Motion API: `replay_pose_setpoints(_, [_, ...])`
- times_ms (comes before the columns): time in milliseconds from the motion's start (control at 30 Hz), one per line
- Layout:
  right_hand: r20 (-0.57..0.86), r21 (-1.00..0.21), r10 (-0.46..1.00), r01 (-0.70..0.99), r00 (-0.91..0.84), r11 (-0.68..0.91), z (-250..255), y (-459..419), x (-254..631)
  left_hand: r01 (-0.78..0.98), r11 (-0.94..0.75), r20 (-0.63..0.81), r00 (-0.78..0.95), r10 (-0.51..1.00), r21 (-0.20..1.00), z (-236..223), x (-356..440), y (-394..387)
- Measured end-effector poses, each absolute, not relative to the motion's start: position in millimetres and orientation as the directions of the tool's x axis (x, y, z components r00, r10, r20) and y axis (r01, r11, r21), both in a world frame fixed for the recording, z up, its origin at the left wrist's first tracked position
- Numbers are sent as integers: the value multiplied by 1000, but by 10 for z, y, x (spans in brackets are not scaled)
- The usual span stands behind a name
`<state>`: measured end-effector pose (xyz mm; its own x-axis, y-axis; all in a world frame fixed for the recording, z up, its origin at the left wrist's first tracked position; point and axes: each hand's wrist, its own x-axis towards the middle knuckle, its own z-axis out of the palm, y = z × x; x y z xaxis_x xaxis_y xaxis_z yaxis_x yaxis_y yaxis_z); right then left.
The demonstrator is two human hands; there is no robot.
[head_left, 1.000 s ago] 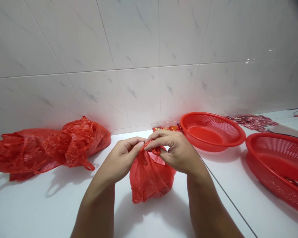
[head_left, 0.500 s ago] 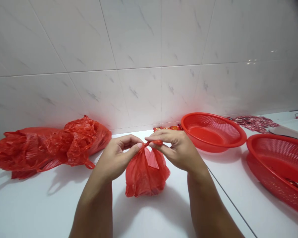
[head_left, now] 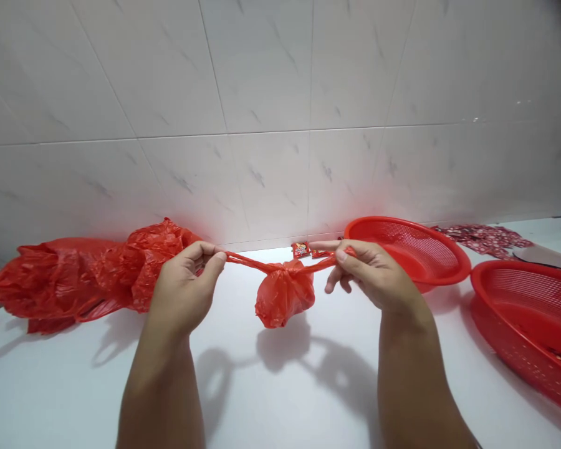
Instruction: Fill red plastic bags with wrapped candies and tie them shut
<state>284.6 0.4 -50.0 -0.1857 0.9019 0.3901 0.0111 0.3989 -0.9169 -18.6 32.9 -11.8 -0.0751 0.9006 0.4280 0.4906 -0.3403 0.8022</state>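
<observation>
Since the earlier frames, the two hands have pulled apart and the small bundle has risen off the counter. The **left hand** [head_left: 182, 284] and **right hand** [head_left: 374, 274] now stretch the two thin handles of a **red plastic bag** [head_left: 284, 294] out to either side. The bag's body hangs between them as a tight, rounded lump, gathered at the neck and apparently clear of the **white counter** [head_left: 271, 399], with its shadow falling below. The left thumb and fingers close on one handle end. On the right, the thumb and curled fingers pinch the other end while the **forefinger** [head_left: 325, 245] reaches out straight along the strap. A **large crumpled red plastic bag** [head_left: 88, 274] lies on its side at the left, just behind the left hand from this view. Ahead of the bundle, two **small red snack packets** [head_left: 301, 249] lie by the foot of the **white marbled wall tiles** [head_left: 262, 187]. To the right sit a **round red plastic basket** [head_left: 449, 268], partly behind the right hand, and a **second red basket** [head_left: 528, 337] with a mesh wall. **Red patterned wrappers** [head_left: 486, 240] lie beyond them along the wall.
</observation>
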Motion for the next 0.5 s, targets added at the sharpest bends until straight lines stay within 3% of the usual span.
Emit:
replay_pose_setpoints(133, [327, -937, 827, -39, -457, 348, -443, -26, 2523, 418, -526, 534, 107, 838, 741, -156, 97, 197])
replay_pose_setpoints(233, [303, -947, 766, -88, -568, 309, -430, 10, 2321, 331, -613, 561, 247, 790, 717, -180, 250, 92])
replay_pose_setpoints(400, [464, -885, 784, -254, -413, 390, -432, 51, 2269, 191, -608, 524, 355, 775, 770, -173, 300, 8])
replay_pose_setpoints(500, [532, -839, 788, -319, -309, 441, -430, 19, 2301, 262, -510, 334, 504, 796, 819, -150, 299, -32])
